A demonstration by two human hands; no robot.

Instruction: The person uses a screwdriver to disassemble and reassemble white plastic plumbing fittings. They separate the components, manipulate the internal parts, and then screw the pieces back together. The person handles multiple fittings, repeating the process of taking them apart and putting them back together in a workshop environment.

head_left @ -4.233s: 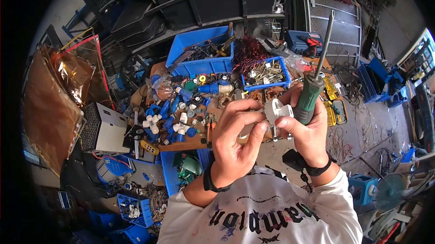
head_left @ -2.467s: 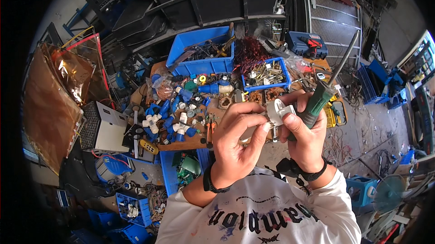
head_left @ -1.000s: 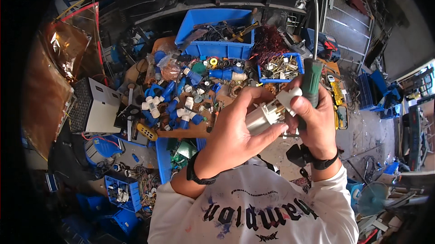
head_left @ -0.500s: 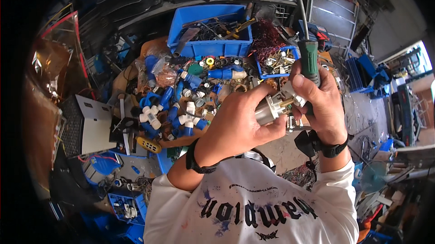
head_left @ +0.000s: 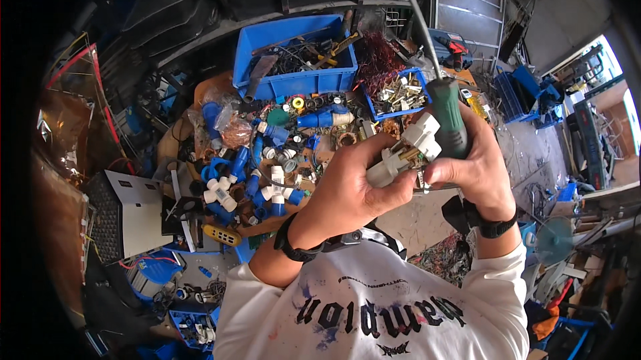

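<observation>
Both hands full: left hand (head_left: 357, 186) clamps white plug (head_left: 404, 149), right hand (head_left: 477, 163) grips green screwdriver (head_left: 446, 116); I judge dismantling underway, tip must meet a screw next.

Daylight's coming in strong from the upper right, prob an open doorway, w/ glare blowing out there. Centre's looking bright and sharp. Left side's sinking into shadow. Fisheye's bending straight edges near the rim, corners going black.
</observation>
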